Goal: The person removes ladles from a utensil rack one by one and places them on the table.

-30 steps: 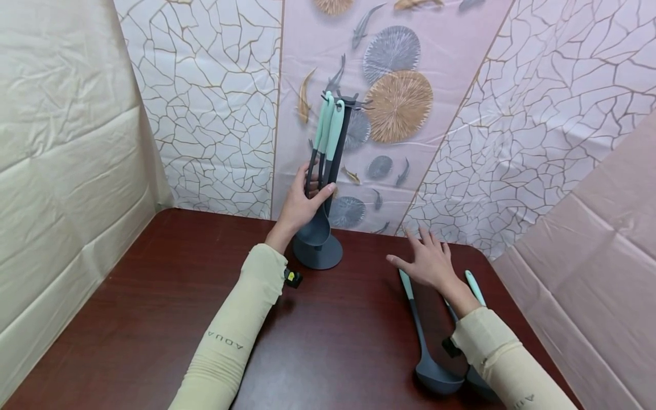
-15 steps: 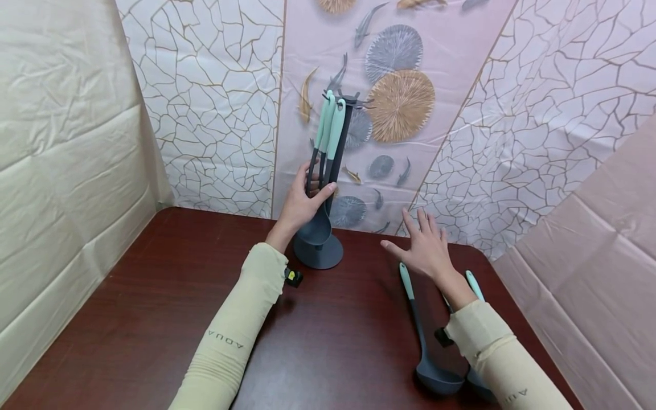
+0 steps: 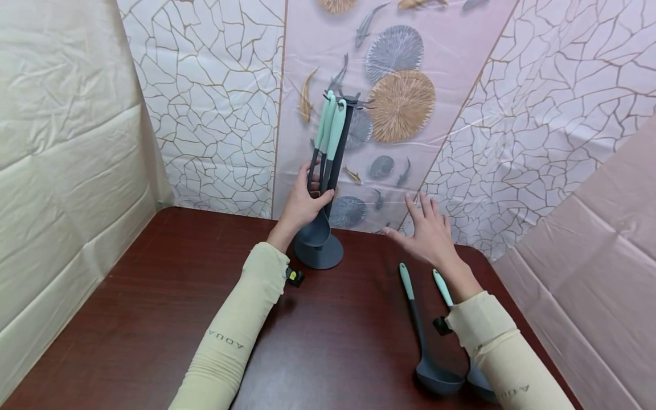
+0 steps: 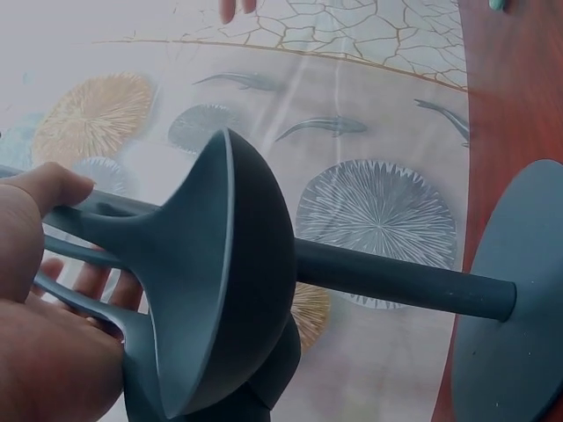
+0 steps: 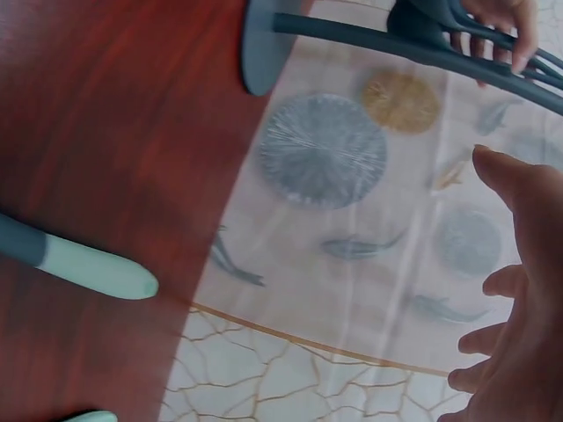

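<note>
At the back of the table a dark utensil stand [image 3: 319, 253] holds several hanging kitchen utensils [image 3: 334, 131] with mint handles and dark shafts. My left hand [image 3: 302, 199] grips the shafts, the thumb in front and the fingers behind. In the left wrist view a deep dark bowl-shaped head [image 4: 220, 290] hangs just below that hand, beside the stand's pole [image 4: 396, 277]. To the right, my right hand [image 3: 427, 230] hovers above the table's back edge with spread fingers, holding nothing. Below it lies a ladle [image 3: 435, 373] with a mint handle [image 5: 97, 268].
A second utensil [image 3: 442, 287] lies right of the ladle, partly hidden by my right forearm. The dark red table [image 3: 328, 336] meets patterned cloth [image 3: 215, 102] at the back, with more cloth hanging on both sides.
My right hand has risen away from the ladle's handle, showing more of it, and the wrist now covers a mint handle seen earlier at right. The left hand stays nearly still.
</note>
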The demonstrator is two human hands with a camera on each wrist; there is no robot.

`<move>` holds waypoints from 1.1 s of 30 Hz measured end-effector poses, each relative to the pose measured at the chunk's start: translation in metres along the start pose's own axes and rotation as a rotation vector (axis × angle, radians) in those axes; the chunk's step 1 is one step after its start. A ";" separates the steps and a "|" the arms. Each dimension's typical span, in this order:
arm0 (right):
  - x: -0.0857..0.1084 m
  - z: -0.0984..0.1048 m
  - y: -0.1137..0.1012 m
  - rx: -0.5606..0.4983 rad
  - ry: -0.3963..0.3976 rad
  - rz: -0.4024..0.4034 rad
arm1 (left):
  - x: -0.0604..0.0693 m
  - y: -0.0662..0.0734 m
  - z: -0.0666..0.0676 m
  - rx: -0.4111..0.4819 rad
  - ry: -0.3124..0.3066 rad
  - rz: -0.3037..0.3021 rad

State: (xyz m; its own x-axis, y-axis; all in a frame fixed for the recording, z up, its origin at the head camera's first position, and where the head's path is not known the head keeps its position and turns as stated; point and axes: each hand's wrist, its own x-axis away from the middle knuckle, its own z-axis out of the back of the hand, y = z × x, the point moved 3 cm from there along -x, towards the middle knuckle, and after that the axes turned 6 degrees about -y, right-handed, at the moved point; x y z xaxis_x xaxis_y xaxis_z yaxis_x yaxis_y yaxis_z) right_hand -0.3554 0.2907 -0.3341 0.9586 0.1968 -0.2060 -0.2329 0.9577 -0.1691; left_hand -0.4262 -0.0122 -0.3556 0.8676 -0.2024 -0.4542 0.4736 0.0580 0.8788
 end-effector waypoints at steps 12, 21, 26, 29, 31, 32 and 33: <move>-0.002 0.023 -0.026 -0.118 0.078 0.068 | 0.000 0.003 -0.002 -0.023 0.035 -0.016; -0.004 0.031 -0.052 -0.159 0.107 0.111 | -0.004 0.003 0.005 0.095 -0.070 -0.044; -0.005 0.037 -0.060 -0.181 0.106 0.123 | -0.008 -0.003 0.011 0.099 -0.150 -0.027; -0.005 0.042 -0.064 -0.192 0.116 0.134 | -0.010 -0.007 0.012 0.071 -0.209 -0.022; -0.006 0.044 -0.067 -0.193 0.136 0.146 | -0.011 -0.008 0.012 0.057 -0.230 -0.029; -0.006 0.045 -0.068 -0.194 0.143 0.151 | -0.011 -0.009 0.012 0.047 -0.232 -0.031; -0.007 0.046 -0.069 -0.196 0.151 0.155 | -0.012 -0.009 0.012 0.040 -0.228 -0.031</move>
State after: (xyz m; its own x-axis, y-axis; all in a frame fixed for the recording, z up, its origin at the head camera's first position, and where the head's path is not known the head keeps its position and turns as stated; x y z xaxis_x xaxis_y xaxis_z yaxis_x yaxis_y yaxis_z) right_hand -0.3382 0.2330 -0.2766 0.8773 0.2899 -0.3826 -0.4159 0.8570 -0.3043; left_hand -0.4425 -0.0216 -0.3564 0.7935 -0.4198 -0.4406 0.4897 0.0106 0.8718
